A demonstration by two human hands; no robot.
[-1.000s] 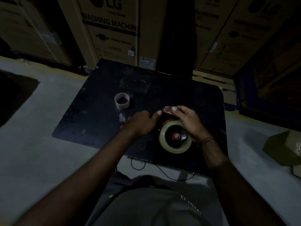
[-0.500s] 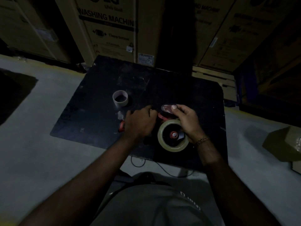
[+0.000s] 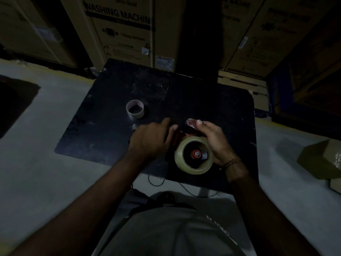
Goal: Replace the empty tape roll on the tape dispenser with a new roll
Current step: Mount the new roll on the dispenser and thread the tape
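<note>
On the black board (image 3: 114, 126), the new tape roll (image 3: 193, 155) sits on the dispenser's red hub (image 3: 196, 154). The right hand (image 3: 212, 137) cups it; the left hand (image 3: 151, 139) rests beside. The empty core (image 3: 135, 109) stands apart.

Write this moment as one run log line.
stage: threading tape | new tape roll: on dispenser hub | empty core: aside on table | right hand: pinching tape end | left hand: on dispenser

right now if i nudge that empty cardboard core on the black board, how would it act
The empty core is a bare thin-walled ring, so probably very light and easily crushed. It stands on its flat end on the black board, so a nudge would likely slide it; tipped over, it could roll.
</note>
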